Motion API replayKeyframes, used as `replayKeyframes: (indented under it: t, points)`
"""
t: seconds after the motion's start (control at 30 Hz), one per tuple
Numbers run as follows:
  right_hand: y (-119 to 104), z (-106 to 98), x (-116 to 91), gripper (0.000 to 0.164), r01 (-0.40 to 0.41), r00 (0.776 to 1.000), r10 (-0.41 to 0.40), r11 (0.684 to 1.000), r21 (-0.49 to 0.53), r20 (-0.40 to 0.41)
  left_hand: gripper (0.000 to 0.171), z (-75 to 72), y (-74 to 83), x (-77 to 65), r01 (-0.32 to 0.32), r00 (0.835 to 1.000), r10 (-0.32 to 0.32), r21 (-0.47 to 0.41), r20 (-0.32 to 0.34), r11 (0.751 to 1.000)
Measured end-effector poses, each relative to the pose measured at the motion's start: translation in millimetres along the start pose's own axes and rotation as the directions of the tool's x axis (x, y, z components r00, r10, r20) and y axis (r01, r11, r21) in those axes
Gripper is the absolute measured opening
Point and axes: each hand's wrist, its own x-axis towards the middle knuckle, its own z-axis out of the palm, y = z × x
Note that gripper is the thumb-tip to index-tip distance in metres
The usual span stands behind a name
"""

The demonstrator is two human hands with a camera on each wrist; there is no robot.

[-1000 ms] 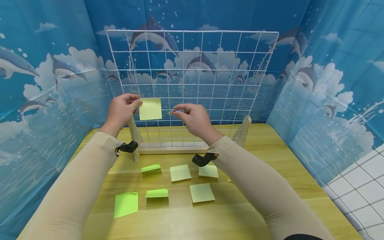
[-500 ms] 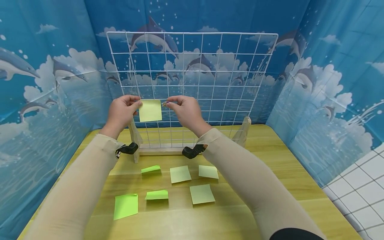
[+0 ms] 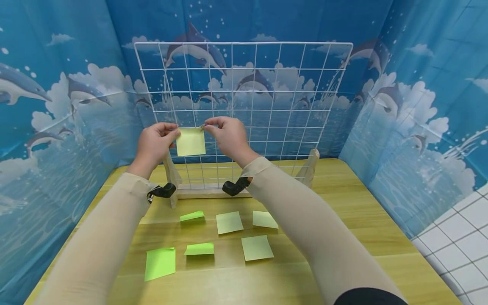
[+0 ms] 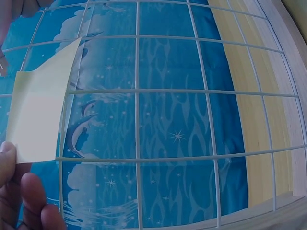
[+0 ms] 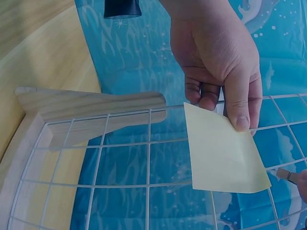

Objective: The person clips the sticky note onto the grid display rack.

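The left hand [image 3: 154,142] pinches the left edge of a pale yellow note [image 3: 190,142], held flat against the white wire grid [image 3: 289,97]. The right hand [image 3: 226,133] pinches a small clip [image 3: 203,126] at the note's top right corner. More notes [image 3: 228,222] lie on the wooden table [image 3: 362,212] below.

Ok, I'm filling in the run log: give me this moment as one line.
left hand: pinches yellow note against wire grid | right hand: holds small clip at note's top corner | table: six loose notes
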Motion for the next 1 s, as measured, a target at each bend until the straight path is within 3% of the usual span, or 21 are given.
replayKeyframes:
  t: [0.6, 1.0]
  points:
    - [-6.8, 11.6, 9.6, 0.028, -0.050, 0.999, 0.050, 0.996, -0.067, -0.002, 0.042, 1.2, -1.6, -1.9, 0.000, 1.000, 0.000, 0.004, -0.012, 1.000]
    - [-10.0, 12.7, 12.6, 0.029, -0.038, 0.999, 0.040, 0.987, -0.158, 0.012, 0.042, 2.3, -3.2, -0.3, -0.013, 1.000, 0.013, -0.001, -0.016, 1.000]
